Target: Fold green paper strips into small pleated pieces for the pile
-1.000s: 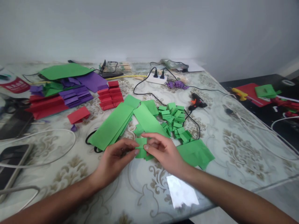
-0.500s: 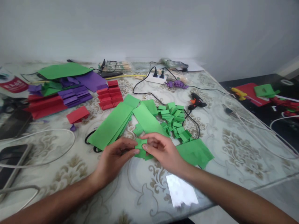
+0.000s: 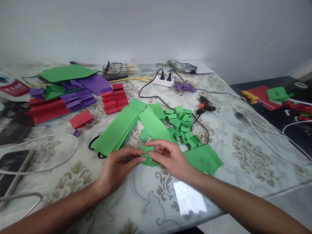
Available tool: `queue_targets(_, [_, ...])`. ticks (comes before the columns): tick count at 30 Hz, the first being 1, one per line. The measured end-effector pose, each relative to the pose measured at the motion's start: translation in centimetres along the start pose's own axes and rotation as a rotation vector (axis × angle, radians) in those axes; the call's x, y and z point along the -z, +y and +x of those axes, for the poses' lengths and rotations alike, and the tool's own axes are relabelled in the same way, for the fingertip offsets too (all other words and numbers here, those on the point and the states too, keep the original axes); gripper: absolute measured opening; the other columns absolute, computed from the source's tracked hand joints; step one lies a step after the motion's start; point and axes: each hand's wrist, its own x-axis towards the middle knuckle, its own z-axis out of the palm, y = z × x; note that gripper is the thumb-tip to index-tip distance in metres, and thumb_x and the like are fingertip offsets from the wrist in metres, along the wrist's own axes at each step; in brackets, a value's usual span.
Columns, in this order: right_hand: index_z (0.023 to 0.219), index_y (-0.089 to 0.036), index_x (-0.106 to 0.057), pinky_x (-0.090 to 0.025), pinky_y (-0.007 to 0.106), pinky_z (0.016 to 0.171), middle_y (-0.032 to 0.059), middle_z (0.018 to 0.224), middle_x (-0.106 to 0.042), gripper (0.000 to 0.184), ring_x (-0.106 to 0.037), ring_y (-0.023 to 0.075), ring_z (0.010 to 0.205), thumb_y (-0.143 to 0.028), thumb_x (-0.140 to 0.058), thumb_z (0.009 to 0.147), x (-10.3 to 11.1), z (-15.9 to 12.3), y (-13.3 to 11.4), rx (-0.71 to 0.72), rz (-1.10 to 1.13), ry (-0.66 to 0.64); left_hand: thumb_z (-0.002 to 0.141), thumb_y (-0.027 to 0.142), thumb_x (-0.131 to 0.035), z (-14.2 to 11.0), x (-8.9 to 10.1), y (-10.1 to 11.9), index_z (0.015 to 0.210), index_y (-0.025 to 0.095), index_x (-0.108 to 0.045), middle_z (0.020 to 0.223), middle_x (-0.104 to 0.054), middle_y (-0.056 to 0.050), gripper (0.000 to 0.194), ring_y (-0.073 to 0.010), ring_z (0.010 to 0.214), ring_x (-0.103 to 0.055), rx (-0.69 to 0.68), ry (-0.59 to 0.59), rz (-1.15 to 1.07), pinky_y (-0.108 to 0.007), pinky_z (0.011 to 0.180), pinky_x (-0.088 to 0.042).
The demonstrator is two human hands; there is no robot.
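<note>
Both hands meet over a small green paper piece (image 3: 147,159) lying low on the table. My left hand (image 3: 120,169) pinches its left edge with thumb and fingers closed. My right hand (image 3: 170,157) presses and pinches its right side, fingers curled over it. Long green paper strips (image 3: 117,130) lie just behind the hands, with another strip (image 3: 153,125) beside them. A heap of small folded green pieces (image 3: 182,125) sits behind my right hand. A larger green sheet (image 3: 204,159) lies to its right.
Red folded pieces (image 3: 115,99), purple strips (image 3: 78,99) and a big green sheet (image 3: 65,73) lie at the back left. A black glue gun (image 3: 204,106), a power strip (image 3: 163,81) and cables cross the table. Phones (image 3: 12,169) rest at the left edge.
The green piece between my fingers looks lower and flatter than before. Both hands stay in nearly the same place, shifted slightly.
</note>
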Motion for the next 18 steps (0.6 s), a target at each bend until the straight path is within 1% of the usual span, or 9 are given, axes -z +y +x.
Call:
queue_targets(6, [0.111, -0.021, -0.079, -0.053, 0.026, 0.061, -0.0038, 0.07, -0.056, 0.032, -0.059, 0.0133, 0.067, -0.04, -0.08, 0.085, -0.01, -0.05, -0.09, 0.0, -0.003, 0.002, 0.083, 0.02, -0.086, 0.02, 0.13, -0.1, 0.091, 0.028, -0.086, 0.088, -0.085, -0.001, 0.011, -0.0189, 0.08, -0.079, -0.055, -0.036, 0.006, -0.026, 0.075, -0.063])
queue_targets(9, [0.108, -0.021, -0.079, -0.053, 0.025, 0.062, -0.0041, 0.07, -0.056, 0.03, -0.057, 0.0123, 0.065, -0.038, -0.081, 0.085, -0.08, -0.02, -0.17, 0.011, 0.005, -0.003, 0.085, 0.019, -0.084, 0.11, 0.22, -0.02, 0.091, 0.028, -0.086, 0.088, -0.085, -0.001, 0.011, -0.0182, 0.081, -0.078, -0.076, -0.058, 0.009, -0.025, 0.076, -0.062])
queue_targets(12, [0.108, -0.021, -0.078, -0.053, 0.025, 0.062, -0.0048, 0.07, -0.055, 0.029, -0.056, 0.0118, 0.064, -0.037, -0.08, 0.085, -0.21, -0.08, -0.16, 0.019, 0.022, 0.0, 0.084, 0.017, -0.084, 0.15, 0.28, 0.0, 0.09, 0.029, -0.086, 0.087, -0.085, 0.0, 0.013, -0.0174, 0.08, -0.079, -0.076, -0.056, 0.006, -0.024, 0.075, -0.062])
queue_targets(15, [0.112, -0.022, -0.074, -0.052, 0.025, 0.062, -0.0063, 0.069, -0.053, 0.029, -0.057, 0.0114, 0.064, -0.035, -0.079, 0.087, -0.42, -0.26, 0.0, 0.045, 0.063, 0.009, 0.083, 0.014, -0.084, 0.14, 0.31, -0.06, 0.089, 0.029, -0.087, 0.086, -0.085, 0.001, 0.016, -0.0159, 0.079, -0.079, -0.083, -0.05, -0.002, -0.021, 0.074, -0.061])
queue_targets(18, [0.107, -0.023, -0.068, -0.051, 0.025, 0.064, -0.006, 0.071, -0.059, 0.026, -0.063, 0.0125, 0.067, -0.035, -0.08, 0.087, -0.6, -0.42, 0.24, 0.057, 0.067, 0.021, 0.083, 0.014, -0.084, 0.15, 0.29, -0.05, 0.087, 0.029, -0.087, 0.085, -0.085, 0.001, 0.015, -0.0153, 0.079, -0.079, -0.079, -0.038, -0.023, -0.019, 0.074, -0.061])
